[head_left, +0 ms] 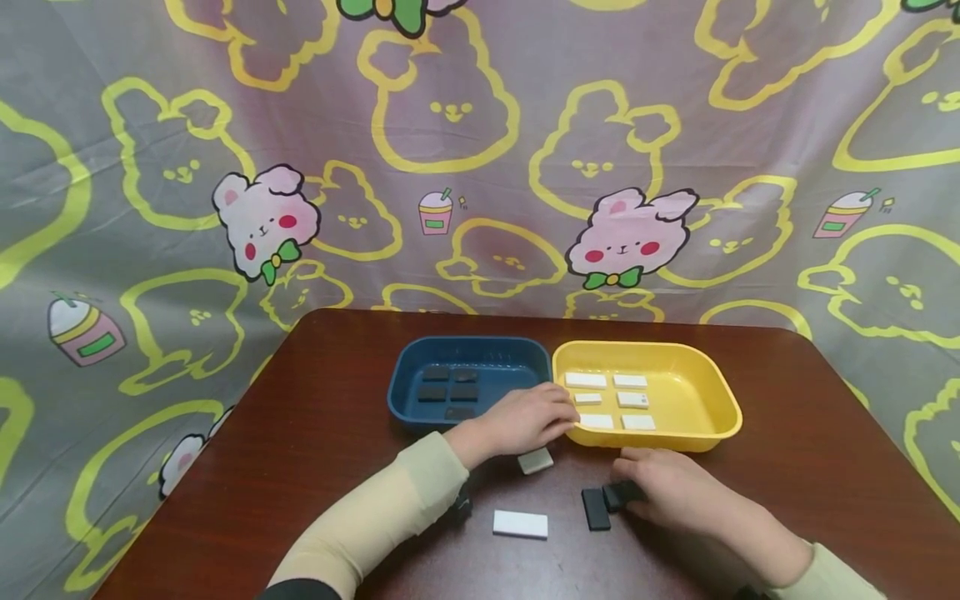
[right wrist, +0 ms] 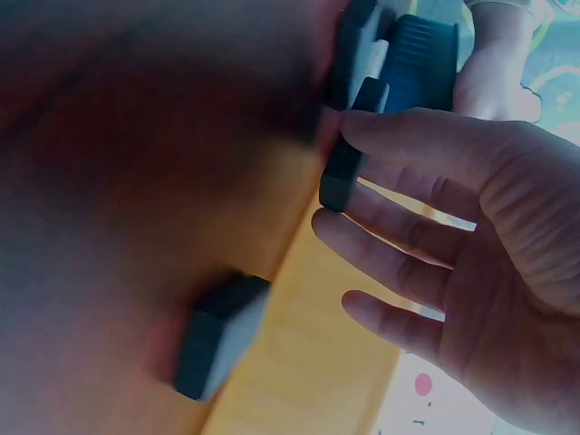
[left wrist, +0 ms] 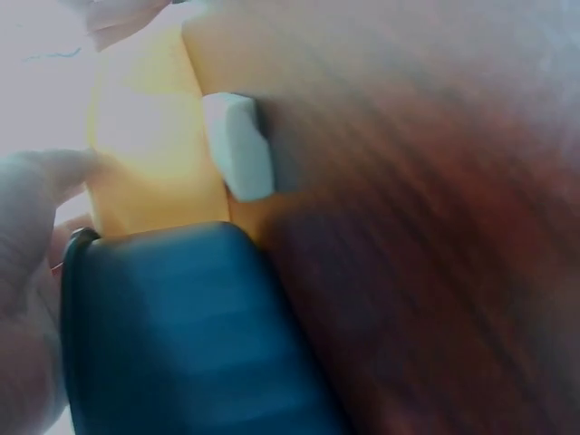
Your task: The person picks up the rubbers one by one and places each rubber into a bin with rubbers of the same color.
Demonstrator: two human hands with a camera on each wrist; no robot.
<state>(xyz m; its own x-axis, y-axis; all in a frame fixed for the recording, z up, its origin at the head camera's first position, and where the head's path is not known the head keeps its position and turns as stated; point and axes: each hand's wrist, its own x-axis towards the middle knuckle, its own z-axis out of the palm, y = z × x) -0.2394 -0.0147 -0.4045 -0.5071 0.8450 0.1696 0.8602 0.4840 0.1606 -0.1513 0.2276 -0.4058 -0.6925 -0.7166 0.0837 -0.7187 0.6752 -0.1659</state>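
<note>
Looks well past halfway: five dark blocks visible in the blue tray, six white blocks in the yellow tray. Your right hand pinches a held dark block just above the table; your left hand bends over the yellow tray's near-left rim, can't tell whether it's gripping anything. Still left on the table: a white block, a pale block, an upright-lying dark block beside your right hand, plus another dark one near it.
</note>
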